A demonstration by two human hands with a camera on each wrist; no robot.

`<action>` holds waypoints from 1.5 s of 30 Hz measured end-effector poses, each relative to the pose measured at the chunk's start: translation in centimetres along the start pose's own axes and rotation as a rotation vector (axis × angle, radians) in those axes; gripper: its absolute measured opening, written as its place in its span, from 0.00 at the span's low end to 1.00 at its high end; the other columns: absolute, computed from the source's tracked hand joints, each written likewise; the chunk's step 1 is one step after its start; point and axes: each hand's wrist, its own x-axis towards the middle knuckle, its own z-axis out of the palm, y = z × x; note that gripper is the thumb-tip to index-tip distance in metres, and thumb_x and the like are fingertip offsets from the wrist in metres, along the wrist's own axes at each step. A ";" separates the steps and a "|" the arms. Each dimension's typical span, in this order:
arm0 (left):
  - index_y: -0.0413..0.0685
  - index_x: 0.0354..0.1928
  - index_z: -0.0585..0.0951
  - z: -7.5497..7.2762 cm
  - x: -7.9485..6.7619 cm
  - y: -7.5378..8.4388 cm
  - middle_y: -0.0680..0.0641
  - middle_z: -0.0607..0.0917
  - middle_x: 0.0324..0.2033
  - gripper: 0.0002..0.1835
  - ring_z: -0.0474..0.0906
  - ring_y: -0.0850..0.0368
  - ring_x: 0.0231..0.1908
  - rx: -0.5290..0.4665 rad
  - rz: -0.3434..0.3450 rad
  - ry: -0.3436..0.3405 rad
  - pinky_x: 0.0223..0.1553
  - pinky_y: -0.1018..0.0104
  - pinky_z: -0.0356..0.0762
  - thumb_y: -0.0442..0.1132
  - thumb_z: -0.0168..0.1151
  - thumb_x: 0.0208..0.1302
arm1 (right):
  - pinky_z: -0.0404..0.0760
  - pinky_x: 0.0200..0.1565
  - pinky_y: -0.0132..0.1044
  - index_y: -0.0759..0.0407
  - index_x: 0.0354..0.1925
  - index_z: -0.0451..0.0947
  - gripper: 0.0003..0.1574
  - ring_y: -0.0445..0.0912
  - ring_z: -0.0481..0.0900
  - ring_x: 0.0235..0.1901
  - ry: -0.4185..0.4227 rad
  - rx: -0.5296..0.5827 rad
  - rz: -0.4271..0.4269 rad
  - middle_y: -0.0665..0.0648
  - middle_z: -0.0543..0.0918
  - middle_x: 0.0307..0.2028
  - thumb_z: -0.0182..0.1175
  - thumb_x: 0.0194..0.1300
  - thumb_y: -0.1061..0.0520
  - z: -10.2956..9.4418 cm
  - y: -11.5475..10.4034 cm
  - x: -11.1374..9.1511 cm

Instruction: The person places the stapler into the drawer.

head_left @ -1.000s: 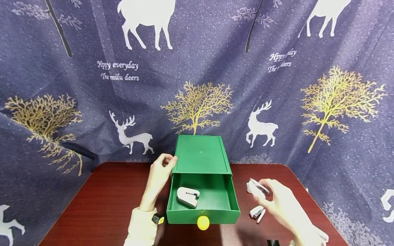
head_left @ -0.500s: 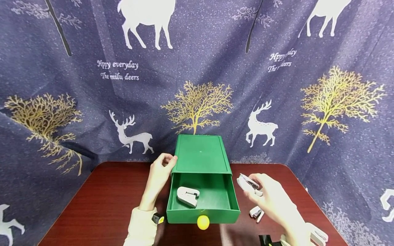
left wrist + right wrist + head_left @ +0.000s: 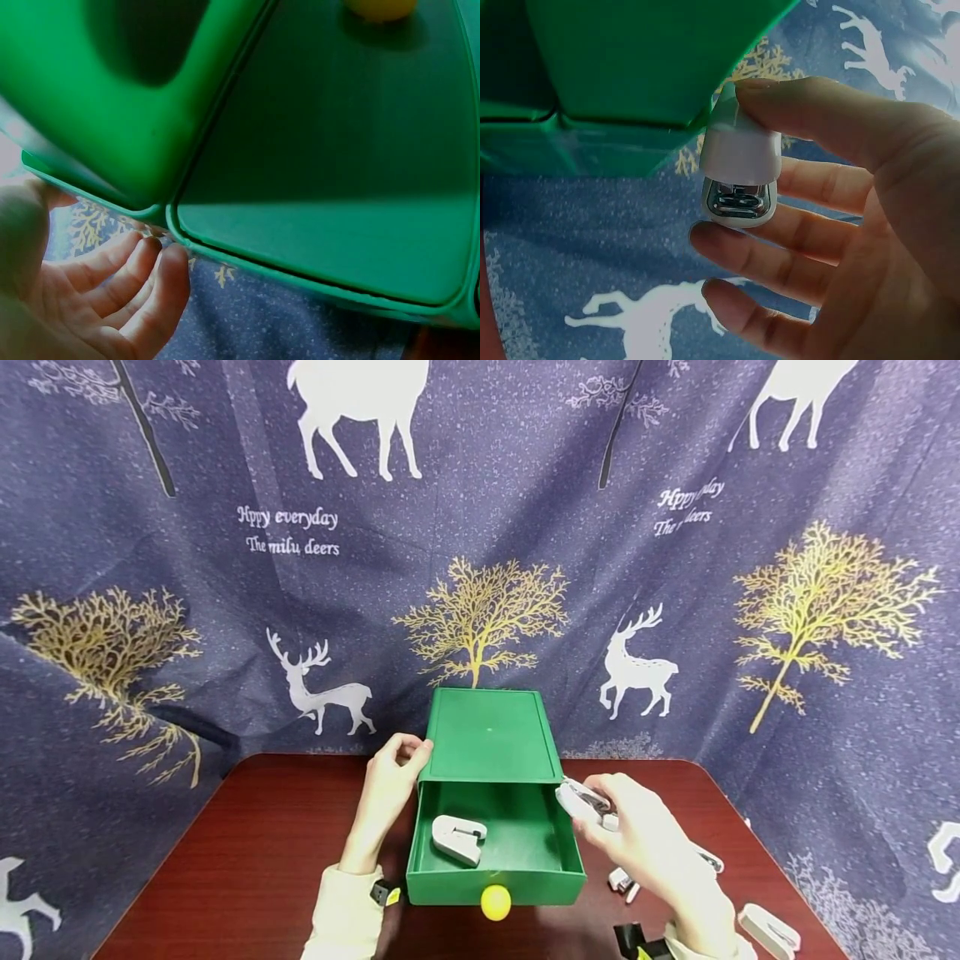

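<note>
My right hand [image 3: 637, 831] pinches a white stapler [image 3: 579, 802] beside the right wall of the open drawer [image 3: 534, 843]. In the right wrist view, the thumb lies on one side of the stapler [image 3: 740, 154] and fingers on the other, with its metal end showing. My left hand [image 3: 390, 781] touches the left side of the green box [image 3: 487, 735]; in the left wrist view its fingers [image 3: 161, 300] are loosely bent at the box's edge and grip nothing. Inside the drawer, toward its left, lies another white stapler [image 3: 457, 841].
On the red-brown table [image 3: 247, 860], a small stapler [image 3: 622, 882] lies right of the drawer, partly behind my right hand. Farther right is a white stapler [image 3: 770, 931], plus a white item [image 3: 708, 858] partly hidden by my arm. The drawer has a yellow knob [image 3: 495, 902].
My right hand has carried the stapler leftward, from over the table to the drawer's right edge. The left hand, box and drawer have stayed where they were.
</note>
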 end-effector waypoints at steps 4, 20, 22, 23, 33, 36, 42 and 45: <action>0.50 0.39 0.81 0.0 0.0 0.1 0.50 0.81 0.28 0.13 0.77 0.54 0.29 -0.004 -0.002 -0.002 0.29 0.65 0.74 0.52 0.64 0.65 | 0.74 0.34 0.36 0.57 0.46 0.80 0.22 0.39 0.74 0.32 -0.005 0.004 -0.019 0.47 0.79 0.36 0.73 0.52 0.57 0.2 -0.8 0.4; 0.50 0.40 0.81 0.0 0.0 0.2 0.50 0.81 0.28 0.14 0.76 0.55 0.28 0.002 0.006 -0.005 0.30 0.66 0.73 0.53 0.64 0.65 | 0.75 0.42 0.41 0.56 0.46 0.79 0.21 0.42 0.73 0.36 -0.118 -0.043 -0.071 0.49 0.78 0.38 0.72 0.54 0.54 1.2 -3.3 1.6; 0.50 0.40 0.81 0.0 0.0 0.2 0.50 0.81 0.28 0.14 0.77 0.55 0.28 0.002 0.005 -0.006 0.29 0.66 0.73 0.54 0.64 0.65 | 0.75 0.44 0.43 0.57 0.46 0.79 0.22 0.44 0.75 0.39 -0.119 -0.042 -0.085 0.50 0.79 0.39 0.73 0.54 0.55 1.4 -3.6 1.7; 0.50 0.40 0.81 0.0 0.0 0.2 0.50 0.81 0.28 0.14 0.76 0.55 0.28 0.002 0.005 -0.006 0.30 0.66 0.73 0.54 0.64 0.65 | 0.76 0.45 0.44 0.57 0.46 0.79 0.21 0.45 0.75 0.40 -0.117 -0.041 -0.096 0.51 0.80 0.40 0.73 0.54 0.55 1.6 -3.7 1.8; 0.49 0.40 0.81 0.0 0.0 0.2 0.50 0.82 0.29 0.15 0.76 0.55 0.28 0.001 0.003 -0.007 0.29 0.66 0.73 0.53 0.64 0.65 | 0.71 0.31 0.36 0.58 0.34 0.76 0.15 0.45 0.70 0.30 -0.101 -0.084 -0.299 0.48 0.74 0.27 0.72 0.52 0.58 3.7 -4.8 2.6; 0.49 0.40 0.81 0.0 -0.1 0.2 0.50 0.82 0.29 0.14 0.77 0.55 0.28 0.004 0.000 -0.005 0.30 0.66 0.73 0.53 0.64 0.65 | 0.71 0.31 0.36 0.59 0.34 0.76 0.14 0.45 0.70 0.31 -0.145 -0.075 -0.294 0.49 0.74 0.27 0.72 0.53 0.58 4.1 -5.2 2.9; 0.49 0.40 0.81 0.0 -0.1 0.2 0.50 0.81 0.28 0.14 0.77 0.55 0.29 0.009 0.001 0.005 0.30 0.67 0.73 0.51 0.64 0.65 | 0.67 0.27 0.34 0.57 0.29 0.75 0.12 0.42 0.66 0.25 -0.238 -0.092 -0.245 0.47 0.68 0.23 0.70 0.56 0.57 4.6 -5.8 3.6; 0.48 0.39 0.81 -0.1 -0.2 0.2 0.50 0.81 0.27 0.13 0.76 0.55 0.28 0.000 0.000 0.009 0.28 0.67 0.73 0.51 0.65 0.65 | 0.66 0.25 0.34 0.56 0.26 0.72 0.13 0.42 0.64 0.23 -0.258 -0.093 -0.226 0.47 0.66 0.22 0.69 0.56 0.58 4.7 -6.1 3.8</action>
